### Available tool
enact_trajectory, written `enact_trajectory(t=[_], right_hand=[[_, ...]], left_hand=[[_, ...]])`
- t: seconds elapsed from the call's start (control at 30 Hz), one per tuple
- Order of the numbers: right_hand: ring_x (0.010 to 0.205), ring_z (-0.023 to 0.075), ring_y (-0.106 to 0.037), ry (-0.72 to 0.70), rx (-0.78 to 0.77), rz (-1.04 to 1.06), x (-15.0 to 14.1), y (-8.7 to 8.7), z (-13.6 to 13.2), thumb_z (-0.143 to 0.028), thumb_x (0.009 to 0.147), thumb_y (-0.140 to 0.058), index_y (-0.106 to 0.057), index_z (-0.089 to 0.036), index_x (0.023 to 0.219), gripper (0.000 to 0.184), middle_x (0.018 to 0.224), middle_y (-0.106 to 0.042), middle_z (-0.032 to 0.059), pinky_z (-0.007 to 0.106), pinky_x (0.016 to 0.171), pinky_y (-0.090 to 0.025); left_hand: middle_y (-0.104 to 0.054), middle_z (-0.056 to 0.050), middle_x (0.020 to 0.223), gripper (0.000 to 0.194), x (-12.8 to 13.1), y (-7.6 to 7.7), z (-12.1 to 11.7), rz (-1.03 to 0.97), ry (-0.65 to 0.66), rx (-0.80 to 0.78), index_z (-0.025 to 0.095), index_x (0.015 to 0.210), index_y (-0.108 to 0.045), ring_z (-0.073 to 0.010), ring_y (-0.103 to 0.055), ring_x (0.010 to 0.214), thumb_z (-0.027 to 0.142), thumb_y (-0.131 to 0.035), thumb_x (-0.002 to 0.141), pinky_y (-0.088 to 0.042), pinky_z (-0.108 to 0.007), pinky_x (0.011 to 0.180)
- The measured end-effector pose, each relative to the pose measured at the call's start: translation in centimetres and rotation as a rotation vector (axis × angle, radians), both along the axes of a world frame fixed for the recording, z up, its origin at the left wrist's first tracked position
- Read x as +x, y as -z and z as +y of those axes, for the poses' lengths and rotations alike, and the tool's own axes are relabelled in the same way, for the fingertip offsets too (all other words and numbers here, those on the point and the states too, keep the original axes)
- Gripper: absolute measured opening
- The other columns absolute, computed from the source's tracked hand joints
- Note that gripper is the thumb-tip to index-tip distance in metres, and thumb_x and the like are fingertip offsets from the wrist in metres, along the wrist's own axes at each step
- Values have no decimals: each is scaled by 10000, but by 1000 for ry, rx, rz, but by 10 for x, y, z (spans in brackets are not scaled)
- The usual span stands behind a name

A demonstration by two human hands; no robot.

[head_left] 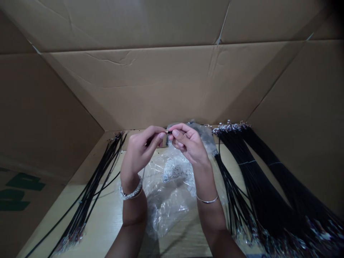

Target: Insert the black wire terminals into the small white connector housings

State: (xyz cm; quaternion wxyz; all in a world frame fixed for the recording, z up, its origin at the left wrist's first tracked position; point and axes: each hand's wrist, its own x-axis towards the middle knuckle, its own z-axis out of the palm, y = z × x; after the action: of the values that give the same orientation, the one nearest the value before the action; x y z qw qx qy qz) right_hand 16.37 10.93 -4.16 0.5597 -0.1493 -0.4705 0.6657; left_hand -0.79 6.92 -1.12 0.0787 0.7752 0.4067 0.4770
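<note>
The left hand (139,152) and right hand (188,143) have their fingers (162,135) clamped together on a tiny gold-coloured metal fitting (166,132), seemingly a clasp on a thin black cord, above a crumpled clear plastic bag (168,190) on the pale wooden bench (107,222), between bundles of long black cords (258,186).

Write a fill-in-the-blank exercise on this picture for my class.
The left hand and right hand pinch a small metal end between their ____.
The bundled cords beside the right hand are ____.
A clear plastic bag lies between the two ____.
The thin bangle sits on the ____ wrist.

Answers: fingertips; black; forearms; right.
</note>
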Motion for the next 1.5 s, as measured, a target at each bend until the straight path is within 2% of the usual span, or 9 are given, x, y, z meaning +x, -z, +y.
enact_trajectory(t=[0.23, 0.6, 0.83, 1.17, 1.5], right_hand=[[485, 43, -351, 35, 7, -9, 0, -2, -3, -364, 841, -825, -759, -203, 923, 192, 733, -711, -6, 233, 462, -236], [474, 37, -352, 32, -6, 20, -1, -4, -9, -343, 838, -833, -758, -203, 912, 176, 728, -706, -10, 227, 459, -241], [480, 37, -358, 36, -38, 15, -1, -6, -12, -332, 826, -838, -761, -191, 903, 179, 712, -703, -5, 222, 457, -240], [457, 26, -324, 7, -83, 54, -3, -10, -19, -328, 798, -853, -771, -188, 878, 181, 703, -700, -6, 223, 440, -237], [465, 32, -334, -13, -48, 37, -2, -11, -20, -325, 823, -832, -770, -190, 896, 165, 714, -704, -2, 221, 442, -239]], left_hand=[[-636, 46, 697, 142, 1, 1, 0, -30, 71, -44, 192, 1011, -661, -35, -548, 571, 272, -554, 1058, -410, -159, 553], [-646, 32, 671, 141, 1, -2, -1, 9, 25, -9, 182, 997, -689, -46, -535, 534, 261, -582, 1043, -397, -170, 508], [-661, 32, 674, 148, -1, -2, -2, 35, 8, 25, 176, 987, -715, -49, -566, 559, 282, -620, 1026, -428, -167, 544], [-783, 5, 929, 102, -1, -3, -8, 69, -42, 92, 231, 1060, -741, -76, -690, 744, 222, -663, 995, -512, -199, 660], [-697, 17, 775, 76, 1, -6, -13, 71, -43, 104, 225, 971, -732, -75, -569, 622, 232, -659, 989, -439, -233, 571]])
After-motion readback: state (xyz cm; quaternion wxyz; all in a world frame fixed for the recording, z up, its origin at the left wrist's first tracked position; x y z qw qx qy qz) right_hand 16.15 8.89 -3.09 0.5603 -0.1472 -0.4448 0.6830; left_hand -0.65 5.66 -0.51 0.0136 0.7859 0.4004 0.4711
